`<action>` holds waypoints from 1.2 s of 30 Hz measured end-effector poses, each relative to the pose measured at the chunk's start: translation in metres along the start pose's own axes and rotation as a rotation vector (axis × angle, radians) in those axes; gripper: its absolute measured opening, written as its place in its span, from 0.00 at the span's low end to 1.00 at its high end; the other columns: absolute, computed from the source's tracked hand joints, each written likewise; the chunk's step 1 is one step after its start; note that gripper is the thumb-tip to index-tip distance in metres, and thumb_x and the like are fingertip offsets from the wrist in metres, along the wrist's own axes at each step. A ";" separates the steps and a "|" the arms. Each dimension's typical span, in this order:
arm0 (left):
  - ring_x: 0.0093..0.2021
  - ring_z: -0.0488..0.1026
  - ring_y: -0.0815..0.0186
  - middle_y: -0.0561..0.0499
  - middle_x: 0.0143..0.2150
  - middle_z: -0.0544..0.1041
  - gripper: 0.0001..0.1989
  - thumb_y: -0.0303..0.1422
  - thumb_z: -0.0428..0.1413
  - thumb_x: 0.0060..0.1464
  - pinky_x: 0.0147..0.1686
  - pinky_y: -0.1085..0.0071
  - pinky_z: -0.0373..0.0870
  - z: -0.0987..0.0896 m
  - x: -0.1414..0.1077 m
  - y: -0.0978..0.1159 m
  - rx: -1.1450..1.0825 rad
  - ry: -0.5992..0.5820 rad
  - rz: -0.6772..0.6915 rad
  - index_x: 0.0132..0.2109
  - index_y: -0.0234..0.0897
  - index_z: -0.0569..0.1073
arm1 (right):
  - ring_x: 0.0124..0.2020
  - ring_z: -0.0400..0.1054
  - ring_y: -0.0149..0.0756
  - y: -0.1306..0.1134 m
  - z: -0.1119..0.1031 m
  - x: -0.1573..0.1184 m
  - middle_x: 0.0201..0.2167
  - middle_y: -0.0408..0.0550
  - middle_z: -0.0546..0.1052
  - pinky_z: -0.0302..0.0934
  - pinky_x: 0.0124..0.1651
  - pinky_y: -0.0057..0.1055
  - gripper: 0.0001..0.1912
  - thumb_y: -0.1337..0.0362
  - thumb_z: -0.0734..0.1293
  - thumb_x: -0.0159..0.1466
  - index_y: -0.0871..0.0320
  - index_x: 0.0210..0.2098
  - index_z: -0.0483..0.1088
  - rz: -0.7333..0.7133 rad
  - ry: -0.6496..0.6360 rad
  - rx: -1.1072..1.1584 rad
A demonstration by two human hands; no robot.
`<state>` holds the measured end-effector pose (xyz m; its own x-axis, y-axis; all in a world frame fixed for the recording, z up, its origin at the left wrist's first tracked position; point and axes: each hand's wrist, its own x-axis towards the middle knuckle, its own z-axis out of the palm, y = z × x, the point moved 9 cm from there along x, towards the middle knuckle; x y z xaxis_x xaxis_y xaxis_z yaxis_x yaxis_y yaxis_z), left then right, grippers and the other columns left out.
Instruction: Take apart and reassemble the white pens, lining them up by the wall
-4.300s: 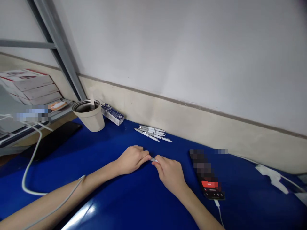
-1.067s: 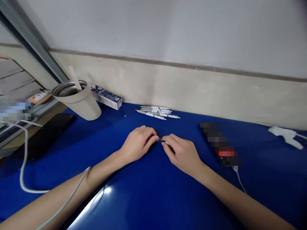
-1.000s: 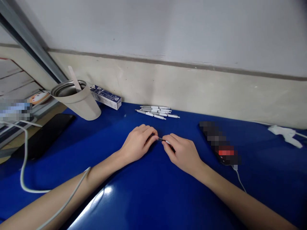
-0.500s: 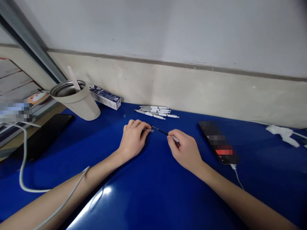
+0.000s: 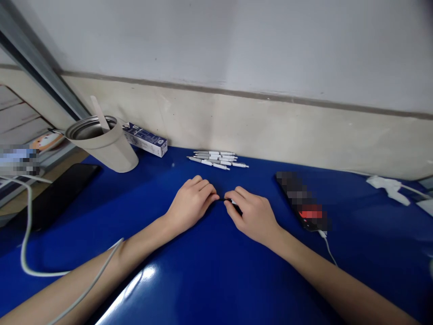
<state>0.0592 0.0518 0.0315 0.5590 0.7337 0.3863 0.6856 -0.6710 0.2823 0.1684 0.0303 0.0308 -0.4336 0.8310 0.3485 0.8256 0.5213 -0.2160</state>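
Over the blue tabletop, my left hand (image 5: 194, 201) is closed, its thumb and fingertips pinched together around a small grey pen part that they now cover. My right hand (image 5: 252, 210) grips a pen body, mostly hidden in the fingers. A dark pen refill (image 5: 222, 199) bridges the narrow gap between the two hands, its ends out of sight in the fingertips. Beyond them, several white and grey pens (image 5: 216, 159) lie in a loose bunch near the wall.
A cream cup (image 5: 117, 151) with a flat stick stands back left, beside a blue and white box (image 5: 147, 140). One dark phone (image 5: 67, 194) lies left; another phone (image 5: 301, 201), cabled, lies right. A white cable (image 5: 98, 282) crosses my left forearm. White tissue (image 5: 389, 187) sits far right.
My hands have come closer together and slightly toward me. The refill's exposed length has shortened, and its tip has gone into my left fingertips. The view has shifted a little.
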 end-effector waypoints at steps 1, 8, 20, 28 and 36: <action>0.37 0.64 0.63 0.48 0.34 0.73 0.11 0.33 0.47 0.65 0.36 0.66 0.60 0.000 0.000 0.001 -0.008 -0.001 0.009 0.36 0.34 0.70 | 0.27 0.65 0.28 -0.001 0.000 0.000 0.33 0.44 0.72 0.52 0.29 0.27 0.13 0.62 0.56 0.69 0.56 0.43 0.71 -0.016 -0.006 0.003; 0.36 0.64 0.63 0.49 0.33 0.73 0.10 0.34 0.48 0.64 0.36 0.67 0.63 -0.001 0.000 0.000 -0.050 0.002 -0.010 0.37 0.35 0.70 | 0.27 0.65 0.27 -0.002 0.003 -0.001 0.33 0.44 0.72 0.53 0.29 0.27 0.16 0.63 0.54 0.70 0.54 0.47 0.72 -0.061 -0.023 -0.020; 0.33 0.70 0.66 0.52 0.32 0.74 0.08 0.31 0.46 0.64 0.33 0.70 0.65 -0.005 -0.005 -0.033 -0.267 0.101 -0.291 0.40 0.38 0.70 | 0.33 0.70 0.32 0.020 -0.007 0.001 0.36 0.46 0.76 0.60 0.36 0.28 0.12 0.64 0.56 0.69 0.55 0.44 0.70 0.143 0.123 0.204; 0.36 0.69 0.66 0.53 0.33 0.74 0.07 0.27 0.46 0.63 0.35 0.70 0.65 -0.004 -0.004 -0.025 -0.315 0.069 -0.235 0.43 0.38 0.69 | 0.35 0.70 0.33 0.015 -0.004 0.001 0.37 0.46 0.76 0.60 0.38 0.29 0.13 0.64 0.56 0.69 0.54 0.45 0.70 0.114 0.074 0.161; 0.37 0.68 0.65 0.52 0.36 0.75 0.07 0.30 0.48 0.64 0.37 0.69 0.64 -0.006 -0.003 -0.016 -0.271 0.061 -0.169 0.42 0.39 0.70 | 0.33 0.69 0.32 0.012 -0.003 0.001 0.36 0.46 0.75 0.58 0.35 0.28 0.13 0.64 0.56 0.69 0.55 0.46 0.70 0.080 0.067 0.118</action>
<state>0.0433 0.0601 0.0314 0.4134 0.8349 0.3634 0.6128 -0.5503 0.5671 0.1789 0.0365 0.0309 -0.3396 0.8583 0.3848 0.8069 0.4760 -0.3497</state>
